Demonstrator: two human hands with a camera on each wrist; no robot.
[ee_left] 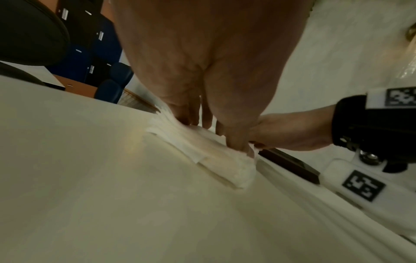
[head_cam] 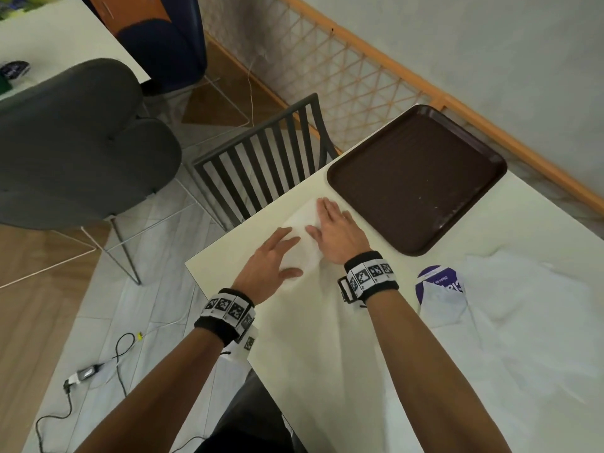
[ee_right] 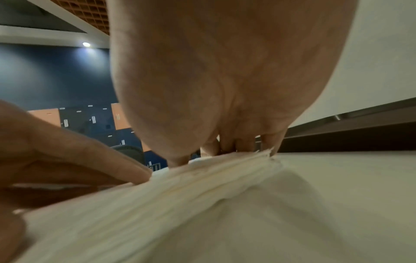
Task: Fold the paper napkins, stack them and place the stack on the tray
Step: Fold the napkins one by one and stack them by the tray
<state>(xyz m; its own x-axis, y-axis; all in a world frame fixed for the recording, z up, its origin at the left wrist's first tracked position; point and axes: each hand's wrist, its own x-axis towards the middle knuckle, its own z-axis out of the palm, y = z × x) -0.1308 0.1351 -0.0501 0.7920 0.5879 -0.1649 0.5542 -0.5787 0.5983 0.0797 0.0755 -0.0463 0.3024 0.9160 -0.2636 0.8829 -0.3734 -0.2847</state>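
Observation:
A stack of folded white paper napkins [head_cam: 302,243] lies on the cream table near its left edge, just left of the tray. My left hand [head_cam: 277,253] lies flat on the stack's near-left part with straight, spread fingers. My right hand [head_cam: 330,223] presses flat on the stack's right side. The left wrist view shows the layered napkin stack [ee_left: 213,156] under my left fingers [ee_left: 236,142]. In the right wrist view the napkin stack [ee_right: 180,204] fills the foreground beneath my right fingers [ee_right: 243,144]. The dark brown tray [head_cam: 415,178] stands bare to the right.
A purple-and-white napkin package [head_cam: 439,289] and loose white napkins or wrapping [head_cam: 523,305] lie on the table at right. A dark slatted chair [head_cam: 271,161] stands against the table's far-left edge; a grey padded chair [head_cam: 81,142] is further left. Cables lie on the floor [head_cam: 91,374].

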